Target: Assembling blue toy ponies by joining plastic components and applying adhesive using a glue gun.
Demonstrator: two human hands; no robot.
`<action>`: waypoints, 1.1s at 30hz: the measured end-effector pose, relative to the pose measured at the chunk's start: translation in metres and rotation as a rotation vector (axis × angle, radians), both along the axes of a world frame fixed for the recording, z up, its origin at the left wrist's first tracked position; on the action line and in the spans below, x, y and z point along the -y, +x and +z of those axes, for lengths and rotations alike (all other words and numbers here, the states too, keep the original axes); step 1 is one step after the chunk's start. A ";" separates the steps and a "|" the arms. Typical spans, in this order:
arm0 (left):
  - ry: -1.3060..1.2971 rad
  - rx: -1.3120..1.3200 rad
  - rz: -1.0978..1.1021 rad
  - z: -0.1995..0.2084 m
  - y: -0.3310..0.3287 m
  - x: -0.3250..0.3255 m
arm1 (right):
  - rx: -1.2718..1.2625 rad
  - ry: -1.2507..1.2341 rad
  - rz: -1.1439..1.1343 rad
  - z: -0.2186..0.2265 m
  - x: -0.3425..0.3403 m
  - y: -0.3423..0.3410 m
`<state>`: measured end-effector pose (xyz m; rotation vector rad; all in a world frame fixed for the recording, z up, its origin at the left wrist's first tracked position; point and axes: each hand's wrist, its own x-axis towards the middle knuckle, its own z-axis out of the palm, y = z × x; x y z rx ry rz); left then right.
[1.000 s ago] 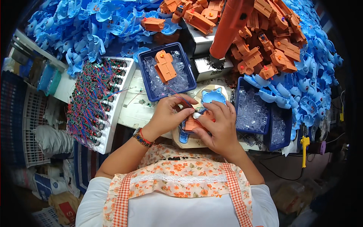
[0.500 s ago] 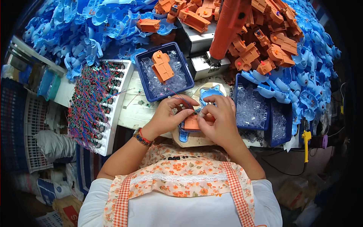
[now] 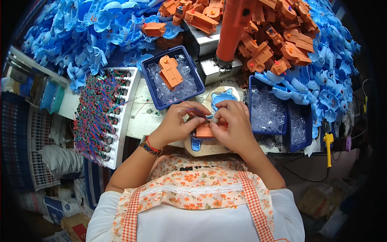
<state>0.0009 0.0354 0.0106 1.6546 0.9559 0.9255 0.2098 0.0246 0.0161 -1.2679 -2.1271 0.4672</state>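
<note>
A blue plastic toy shell [image 3: 224, 97] lies on a pale round-edged block [image 3: 213, 150], with an orange plastic housing [image 3: 204, 130] set in its near part. My left hand [image 3: 182, 123] is closed at the housing's far left edge. Thin wires [image 3: 192, 105] run between its thumb and fingers. From the other side, my right hand [image 3: 233, 126] pinches close to the housing's far edge, its fingertips nearly meeting the left thumb. Whatever is in the right fingers is too small and covered to name.
Left stands a white tray [image 3: 131, 97] of wired circuit boards. Blue bins of clear plastic pieces [image 3: 203, 86] [image 3: 285, 131] flank the block. Behind is a red post [image 3: 231, 36], amid heaps of orange housings [image 3: 298, 40] and blue shells [image 3: 109, 20]. A yellow-handled tool [image 3: 328, 143] hangs right.
My view has shifted slightly, moving the surroundings a little in the picture. Both hands stay at the orange housing in nearly the same pinch, with only small finger movements.
</note>
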 end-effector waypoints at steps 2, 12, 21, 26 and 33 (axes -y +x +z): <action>-0.047 0.025 0.008 0.000 -0.001 0.000 | 0.001 -0.012 -0.004 0.000 0.000 -0.001; 0.236 -0.162 -0.051 0.009 0.000 -0.002 | -0.037 -0.085 0.003 -0.002 0.003 0.001; 0.770 -0.567 0.080 0.024 0.019 0.019 | -0.064 -0.045 0.019 -0.007 0.006 0.003; 0.816 -0.767 0.089 0.025 0.028 0.028 | -0.067 -0.037 0.025 -0.008 0.007 0.004; 0.719 -0.789 0.095 0.032 0.037 0.031 | 0.000 0.026 -0.016 0.000 0.012 0.008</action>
